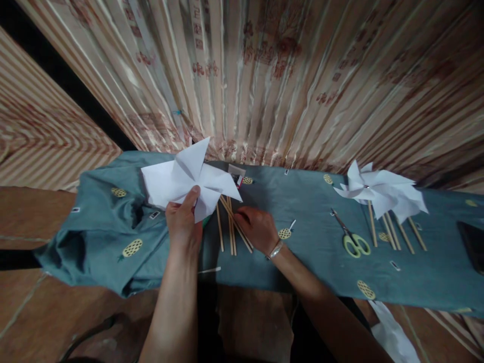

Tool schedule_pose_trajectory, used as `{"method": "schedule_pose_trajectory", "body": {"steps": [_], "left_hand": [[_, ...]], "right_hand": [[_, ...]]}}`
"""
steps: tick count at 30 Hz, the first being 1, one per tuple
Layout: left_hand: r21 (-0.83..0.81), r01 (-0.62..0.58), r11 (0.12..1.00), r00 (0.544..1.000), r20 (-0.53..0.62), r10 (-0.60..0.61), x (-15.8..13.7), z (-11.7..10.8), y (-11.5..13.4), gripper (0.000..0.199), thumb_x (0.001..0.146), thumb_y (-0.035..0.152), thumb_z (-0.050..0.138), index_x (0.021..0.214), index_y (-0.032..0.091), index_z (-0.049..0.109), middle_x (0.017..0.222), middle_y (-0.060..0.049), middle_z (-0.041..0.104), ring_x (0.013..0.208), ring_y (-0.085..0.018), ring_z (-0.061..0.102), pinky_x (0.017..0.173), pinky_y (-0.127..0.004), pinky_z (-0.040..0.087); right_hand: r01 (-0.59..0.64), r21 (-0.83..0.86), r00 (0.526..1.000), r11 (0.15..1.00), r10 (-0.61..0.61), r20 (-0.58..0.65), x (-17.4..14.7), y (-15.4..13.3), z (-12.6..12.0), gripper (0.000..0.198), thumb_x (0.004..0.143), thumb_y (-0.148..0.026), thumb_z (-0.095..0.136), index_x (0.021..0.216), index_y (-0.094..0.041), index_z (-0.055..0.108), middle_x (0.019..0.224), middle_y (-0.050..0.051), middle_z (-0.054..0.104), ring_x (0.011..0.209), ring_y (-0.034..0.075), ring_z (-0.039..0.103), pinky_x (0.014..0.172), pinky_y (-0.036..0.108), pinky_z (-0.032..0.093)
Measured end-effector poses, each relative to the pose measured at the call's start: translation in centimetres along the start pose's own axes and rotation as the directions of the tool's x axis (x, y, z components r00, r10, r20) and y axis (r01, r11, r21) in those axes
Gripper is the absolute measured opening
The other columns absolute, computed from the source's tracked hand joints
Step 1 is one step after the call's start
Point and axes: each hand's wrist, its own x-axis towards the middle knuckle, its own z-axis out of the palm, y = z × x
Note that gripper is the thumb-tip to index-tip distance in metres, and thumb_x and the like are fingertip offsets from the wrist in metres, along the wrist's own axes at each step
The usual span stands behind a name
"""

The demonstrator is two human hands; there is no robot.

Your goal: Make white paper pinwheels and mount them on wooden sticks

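Observation:
My left hand [183, 219] grips a white paper pinwheel [192, 174], its thumb pressed near the middle where the folded tips meet. Under the pinwheel, white paper [157, 181] shows at the left. My right hand [259, 229], with a bracelet at the wrist, is curled beside several thin wooden sticks [233, 237]. Its fingertips are at the upper part of the crossed sticks, and whatever they pinch is hidden. Behind the sticks lies a small packet [237, 176] with red and dark markings, partly covered by a pinwheel blade.
Green-handled scissors [351, 242] lie right of my right hand. Farther right are finished-looking white pinwheels [381, 189] on sticks, then a dark object [471, 242] at the edge. A blue-green cloth [310, 267] covers the narrow table. A pleated curtain [264, 101] hangs behind.

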Motion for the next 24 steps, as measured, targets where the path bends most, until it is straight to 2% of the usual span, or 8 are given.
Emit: {"method": "schedule_pose_trajectory", "body": {"steps": [4,6,9,11,14,18,24], "left_hand": [[0.019,0.006,1.000,1.000,-0.017,-0.006,0.3,0.0,0.4,0.021,0.061,0.011,0.079,0.081,0.018,0.073,0.089,-0.005,0.078,0.093,-0.022,0.073,0.087,-0.030,0.059],[0.018,0.010,1.000,1.000,-0.024,-0.010,0.3,0.0,0.5,0.021,0.062,0.010,0.078,0.081,0.018,0.073,0.087,-0.004,0.078,0.089,-0.021,0.074,0.084,-0.030,0.059],[0.018,0.016,1.000,0.999,-0.032,-0.015,0.3,-0.1,0.6,0.022,0.063,0.010,0.077,0.082,0.021,0.073,0.085,-0.001,0.078,0.081,-0.017,0.074,0.079,-0.026,0.060],[0.035,0.028,0.999,0.998,-0.048,-0.026,0.4,-0.2,0.7,0.021,0.064,0.010,0.077,0.082,0.021,0.073,0.083,0.000,0.078,0.077,-0.016,0.073,0.076,-0.026,0.061],[0.043,0.027,0.999,0.997,-0.073,-0.024,0.5,-0.2,0.8,0.021,0.063,0.010,0.076,0.082,0.019,0.073,0.082,-0.002,0.078,0.074,-0.016,0.073,0.074,-0.026,0.061],[0.014,0.018,1.000,0.998,-0.059,-0.017,0.5,-0.2,0.8,0.023,0.063,0.009,0.075,0.085,0.018,0.074,0.086,-0.003,0.078,0.075,-0.016,0.073,0.076,-0.026,0.060],[-0.011,0.012,1.000,0.999,-0.044,-0.012,0.3,-0.4,0.6,0.028,0.058,0.012,0.080,0.085,0.017,0.074,0.088,-0.005,0.078,0.081,-0.017,0.073,0.080,-0.027,0.059]], "right_hand": [[0.032,-0.033,0.996,0.999,-0.035,-0.081,2.4,0.6,-0.9,0.021,0.095,-0.020,0.051,0.101,-0.017,0.071,0.104,0.008,0.074,0.097,0.021,0.065,0.089,0.031,0.046],[0.093,-0.064,0.982,0.994,-0.102,-0.160,4.1,0.6,-1.4,0.025,0.096,-0.018,0.047,0.099,-0.015,0.072,0.107,0.010,0.073,0.100,0.022,0.062,0.094,0.033,0.044],[0.181,-0.134,0.950,0.974,-0.208,-0.232,6.9,0.4,-2.0,0.031,0.096,-0.017,0.043,0.099,-0.013,0.073,0.126,0.013,0.064,0.114,0.024,0.054,0.102,0.034,0.040],[0.213,-0.187,0.946,0.959,-0.250,-0.204,8.4,0.1,-2.1,0.031,0.095,-0.017,0.044,0.098,-0.010,0.074,0.135,0.017,0.057,0.122,0.027,0.049,0.106,0.037,0.038],[0.209,-0.244,0.959,0.947,-0.247,-0.138,10.1,0.0,-2.1,0.028,0.092,-0.015,0.049,0.097,-0.008,0.075,0.147,0.020,0.045,0.134,0.032,0.038,0.110,0.044,0.034],[0.190,-0.294,0.973,0.937,-0.219,-0.069,11.1,-0.1,-2.0,0.024,0.086,-0.016,0.056,0.099,-0.010,0.076,0.149,0.019,0.042,0.143,0.035,0.027,0.112,0.050,0.031],[0.209,-0.324,0.975,0.923,-0.221,-0.001,11.8,-0.4,-2.1,0.024,0.086,-0.019,0.057,0.097,-0.008,0.076,0.135,0.024,0.053,0.135,0.036,0.038,0.105,0.046,0.039]]}}
